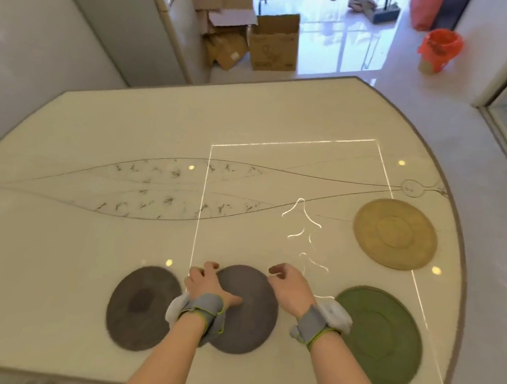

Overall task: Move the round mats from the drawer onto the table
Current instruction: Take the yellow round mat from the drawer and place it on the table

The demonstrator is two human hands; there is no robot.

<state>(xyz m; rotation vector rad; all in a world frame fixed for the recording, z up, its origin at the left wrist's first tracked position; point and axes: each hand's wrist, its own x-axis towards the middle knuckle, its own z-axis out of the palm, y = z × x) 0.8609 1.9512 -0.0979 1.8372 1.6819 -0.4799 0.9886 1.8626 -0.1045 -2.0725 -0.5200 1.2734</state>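
The left grip (205, 282) lies on the left edge of a round dark grey-brown fabric mat (243, 311), thumb flat on the top face and fingers curled over the far rim. Whether it truly pinches the mat or only presses on it cannot be told. The right grip (287, 286) hovers at the mat's far right rim, fingers loosely curled and holding nothing; contact with the mat is unclear. Both wrists carry grey straps with green trim.

The mat lies flat on the pale glossy counter (77, 232) near its front edge. Just to its left lies a second round dark grey mat (141, 306), their edges meeting behind the left wrist. Right of it lies a round green mat (378, 336), apart. Farther back on the right lies a round tan mat (395, 234).
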